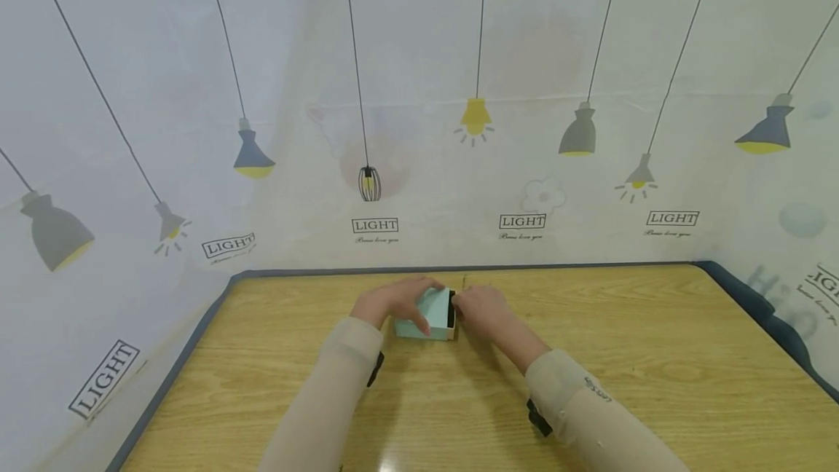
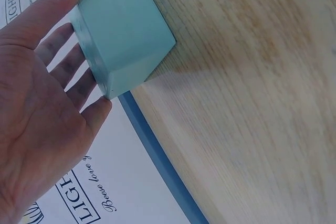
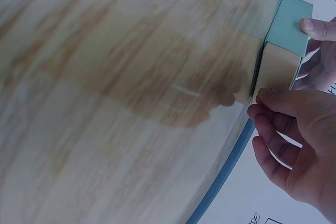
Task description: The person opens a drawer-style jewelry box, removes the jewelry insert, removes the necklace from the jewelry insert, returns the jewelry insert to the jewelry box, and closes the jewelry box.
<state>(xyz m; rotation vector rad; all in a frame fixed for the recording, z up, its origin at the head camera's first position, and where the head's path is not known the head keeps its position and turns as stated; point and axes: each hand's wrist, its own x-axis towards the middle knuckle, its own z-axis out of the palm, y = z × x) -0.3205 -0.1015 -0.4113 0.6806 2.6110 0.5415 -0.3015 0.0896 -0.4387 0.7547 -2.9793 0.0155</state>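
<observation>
The left grip [image 1: 398, 301] spans a pale teal box [image 1: 434, 306], thumb on the near side and fingers on the far side, holding it on the wood-grain surface [image 1: 295, 363]. The right grip [image 1: 485, 312], just right of the box, pinches the end of a tan drawer [image 3: 277, 66] between thumb and forefinger, its other fingers loosely bent. The drawer juts partly from the box between the two grips, and a black strip [image 1: 451, 308] shows along its top. No lettering can be read on the box's visible faces.

Beyond both grips, a white backdrop [image 1: 419, 35] carries boxed labels [image 1: 375, 225] reading "LIGHT", three of them in a row, with smaller script beneath that seems to say "Bease love you". Left of the left grip, two more slanted labels read "LIGHT"; far right of the right grip, another is cut by the picture edge. Printed lamps [image 1: 475, 116] hang above the labels. Behind the right grip, the right sleeve [image 1: 564, 384] bears dark lettering, too small to read surely.
</observation>
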